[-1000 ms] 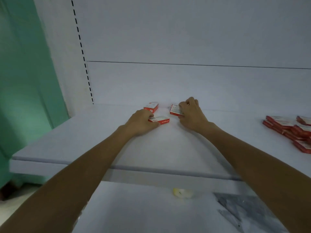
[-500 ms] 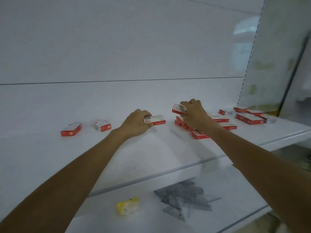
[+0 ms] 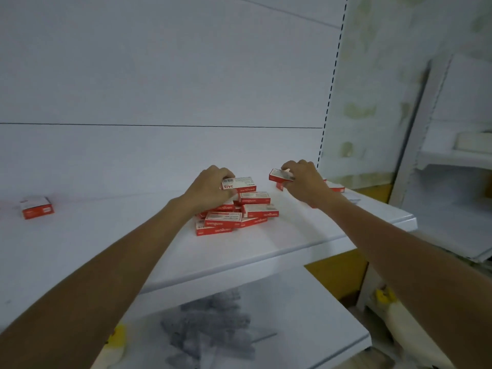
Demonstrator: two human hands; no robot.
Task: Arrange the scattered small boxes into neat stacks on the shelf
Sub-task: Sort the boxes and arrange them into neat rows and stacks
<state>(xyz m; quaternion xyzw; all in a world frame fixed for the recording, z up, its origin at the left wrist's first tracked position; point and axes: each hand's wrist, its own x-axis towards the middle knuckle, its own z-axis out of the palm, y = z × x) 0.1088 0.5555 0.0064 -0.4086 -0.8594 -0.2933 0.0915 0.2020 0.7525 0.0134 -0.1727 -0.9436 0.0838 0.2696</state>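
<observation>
Lying alone at the far left of the white shelf [image 3: 106,249], a single box [image 3: 36,207], red-sided with a white top, sits well apart from the rest; its printing is too blurred to read. Moving toward the centre, the person's left hand [image 3: 210,189] grips a held box [image 3: 241,183] by its left end, fingers curled over the top and thumb underneath, just above a loose pile [image 3: 234,214] of matching boxes near the shelf's front edge; the held box shows a barcode and characters that look like "24/6" on its white face, with a white brand word on the red side band, too small to read with confidence. The pile's boxes lie flat and crooked, overlapping at differing angles, each carrying the same white wording on red. To the right, the right hand [image 3: 303,182] pinches a second box [image 3: 279,175] by its right end, fingers bent over its top, raised above the shelf; more boxes [image 3: 335,186] lie partly hidden behind that hand near the shelf's right end. Below, a lower shelf [image 3: 306,315] carries a grey heap [image 3: 210,328] and a yellow object [image 3: 117,339], both indistinct. At the far right, a slotted upright [image 3: 330,89] edges the back panel; a separate white unit [image 3: 452,155] stands beyond.
</observation>
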